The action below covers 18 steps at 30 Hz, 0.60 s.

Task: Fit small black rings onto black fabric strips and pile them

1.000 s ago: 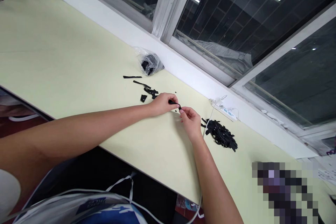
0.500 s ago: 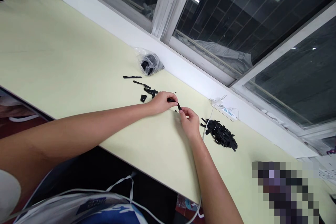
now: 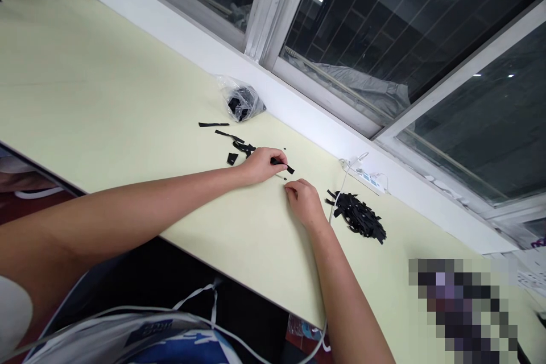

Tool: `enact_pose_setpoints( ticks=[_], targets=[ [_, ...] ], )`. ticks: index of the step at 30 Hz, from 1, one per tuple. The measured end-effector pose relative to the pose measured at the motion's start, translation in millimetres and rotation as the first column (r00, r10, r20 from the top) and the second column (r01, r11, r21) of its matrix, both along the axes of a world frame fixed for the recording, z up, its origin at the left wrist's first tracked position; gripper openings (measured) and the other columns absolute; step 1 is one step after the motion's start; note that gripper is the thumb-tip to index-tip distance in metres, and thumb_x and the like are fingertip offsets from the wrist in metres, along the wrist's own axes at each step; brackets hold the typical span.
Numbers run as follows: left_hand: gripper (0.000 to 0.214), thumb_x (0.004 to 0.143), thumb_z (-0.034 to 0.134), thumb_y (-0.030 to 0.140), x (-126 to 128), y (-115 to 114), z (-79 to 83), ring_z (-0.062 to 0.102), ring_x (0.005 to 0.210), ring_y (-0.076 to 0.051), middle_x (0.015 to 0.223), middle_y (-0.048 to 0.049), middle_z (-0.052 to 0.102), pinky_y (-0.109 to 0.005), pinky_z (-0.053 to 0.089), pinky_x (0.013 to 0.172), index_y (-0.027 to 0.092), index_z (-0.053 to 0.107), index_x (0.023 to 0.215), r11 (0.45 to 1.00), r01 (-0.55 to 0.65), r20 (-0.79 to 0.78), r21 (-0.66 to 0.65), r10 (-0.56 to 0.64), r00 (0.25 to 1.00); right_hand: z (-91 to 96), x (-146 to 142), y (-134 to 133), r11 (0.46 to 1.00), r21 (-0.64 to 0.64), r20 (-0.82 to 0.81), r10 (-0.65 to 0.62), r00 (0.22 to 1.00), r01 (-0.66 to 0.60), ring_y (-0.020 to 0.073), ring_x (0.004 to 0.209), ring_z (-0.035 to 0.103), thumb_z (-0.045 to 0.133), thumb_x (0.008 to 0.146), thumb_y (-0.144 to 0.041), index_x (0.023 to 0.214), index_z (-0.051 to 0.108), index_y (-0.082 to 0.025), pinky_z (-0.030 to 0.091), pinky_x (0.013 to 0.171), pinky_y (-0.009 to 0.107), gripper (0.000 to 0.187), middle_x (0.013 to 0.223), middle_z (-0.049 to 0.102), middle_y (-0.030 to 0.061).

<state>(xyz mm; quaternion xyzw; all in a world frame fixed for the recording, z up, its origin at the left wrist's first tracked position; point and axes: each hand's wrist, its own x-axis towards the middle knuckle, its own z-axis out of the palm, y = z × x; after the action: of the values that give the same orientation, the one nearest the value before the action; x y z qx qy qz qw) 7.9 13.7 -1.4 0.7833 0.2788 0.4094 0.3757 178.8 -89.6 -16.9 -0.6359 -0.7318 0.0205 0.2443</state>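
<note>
My left hand point(image 3: 261, 165) is closed in a pinch on a short black fabric strip point(image 3: 290, 170), whose free end sticks out to the right. Just below and to the right, my right hand point(image 3: 305, 200) has its fingertips drawn together, apart from the strip; whether anything is between them is hidden. A tiny dark ring-like piece point(image 3: 285, 179) lies on the table by the right fingertips. Beyond the left hand are loose black strips point(image 3: 229, 136) and a small black patch point(image 3: 232, 158). To the right of my right hand lies a heap of black strips point(image 3: 360, 217).
A clear plastic bag point(image 3: 244, 103) with black pieces stands by the white ledge below the windows. A power strip point(image 3: 370, 180) sits at the table's back edge, and a white cable point(image 3: 335, 205) runs down past my right wrist. The pale table point(image 3: 106, 91) has its near edge below my arms.
My right hand has let go of the black strip's end and moved slightly down and left, towards the small ring. The left hand keeps its hold on the strip.
</note>
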Motion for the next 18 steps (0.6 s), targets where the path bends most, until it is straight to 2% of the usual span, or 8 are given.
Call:
enact_pose_setpoints(
  ticks=[7, 10, 18],
  targets=[
    [0.014, 0.079, 0.065, 0.031, 0.2, -0.1, 1.8, 0.061, 0.075, -0.016, 0.081, -0.0028, 0.071, -0.028, 0.046, 0.068, 0.018, 0.071, 0.082, 1.0, -0.017, 0.006, 0.0, 0.017, 1.0, -1.5, -1.8, -1.5, 0.999, 0.021, -0.022, 0.028, 0.999, -0.028, 0.02, 0.088, 0.06, 0.051, 0.092, -0.019, 0.107, 0.069, -0.02, 0.047, 0.085, 0.033, 0.023, 0.103, 0.065, 0.0089],
    [0.013, 0.08, 0.065, 0.03, 0.4, 0.1, 1.6, 0.061, 0.076, -0.016, 0.082, -0.0028, 0.071, -0.028, 0.046, 0.068, 0.018, 0.071, 0.082, 1.0, -0.014, 0.007, -0.007, 0.014, 1.0, 0.3, -2.9, -1.8, 0.998, -0.005, -0.01, 0.057, 0.998, -0.057, 0.0194, 0.088, 0.06, 0.051, 0.092, -0.018, 0.103, 0.07, -0.021, 0.046, 0.086, 0.034, 0.023, 0.102, 0.065, 0.0084],
    [0.01, 0.079, 0.066, 0.028, -1.1, -2.5, 3.0, 0.06, 0.074, -0.015, 0.082, -0.0022, 0.071, -0.029, 0.046, 0.071, 0.019, 0.071, 0.081, 1.0, -0.017, 0.014, -0.02, 0.017, 1.0, 6.3, -1.8, -4.3, 0.999, -0.016, -0.092, 0.034, 0.995, -0.036, 0.0169, 0.079, 0.06, 0.052, 0.088, -0.018, 0.092, 0.072, -0.021, 0.046, 0.078, 0.031, 0.021, 0.092, 0.067, 0.0055]
  ],
)
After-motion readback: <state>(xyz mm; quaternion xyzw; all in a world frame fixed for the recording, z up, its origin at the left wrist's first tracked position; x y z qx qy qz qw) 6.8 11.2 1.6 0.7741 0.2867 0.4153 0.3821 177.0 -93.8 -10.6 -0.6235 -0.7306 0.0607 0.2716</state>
